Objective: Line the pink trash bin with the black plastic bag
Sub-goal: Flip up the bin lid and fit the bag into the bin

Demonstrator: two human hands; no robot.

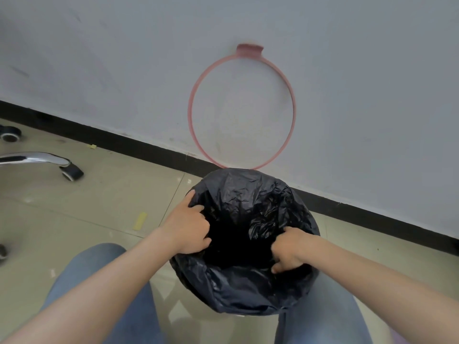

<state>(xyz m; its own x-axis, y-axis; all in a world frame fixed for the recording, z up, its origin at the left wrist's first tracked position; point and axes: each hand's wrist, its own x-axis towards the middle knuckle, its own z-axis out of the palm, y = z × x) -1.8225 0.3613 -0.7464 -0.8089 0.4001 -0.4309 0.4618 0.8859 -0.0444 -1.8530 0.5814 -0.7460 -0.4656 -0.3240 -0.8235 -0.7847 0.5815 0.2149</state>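
The black plastic bag [250,291] is draped over the trash bin on the floor between my knees, folded over the rim so the bin's pink body is hidden. Its mouth gapes open and dark in the middle. My left hand [187,225] grips the bag at the left rim, fingers curled into the plastic. My right hand [288,250] pinches the bag at the right near rim. A pink ring [191,112] with a tab on top leans upright against the white wall just behind the bin.
A chrome chair leg with a black castor [72,172] lies at the left, another castor [10,134] farther back. A black skirting board [139,147] runs along the wall. Yellow tape scraps [139,220] lie on the beige tiles. My jeans-clad legs flank the bin.
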